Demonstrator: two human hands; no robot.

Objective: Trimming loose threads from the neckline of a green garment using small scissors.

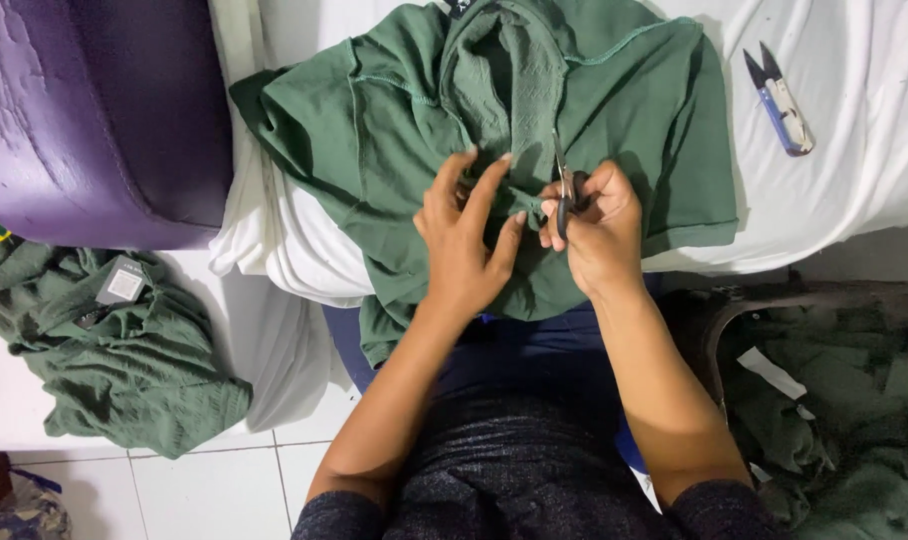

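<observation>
Left hand (464,240), fingers spread apart, is pressing soft green knit shirt (614,110). Right hand (599,225) is clamping small metal snips (564,195). Blue-handled snips (780,100) are lying well right on white cloth (854,150).

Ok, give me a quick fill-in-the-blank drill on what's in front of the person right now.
1. The right hand holds a small pair of ____ against the green garment.
2. The left hand presses its fingers on the garment, whose colour is ____.
3. A spare thread snipper with a blue handle lies on the ____ cloth.
4. A purple cushion sits at the upper ____ of the view.

Missing words: scissors; green; white; left
</observation>
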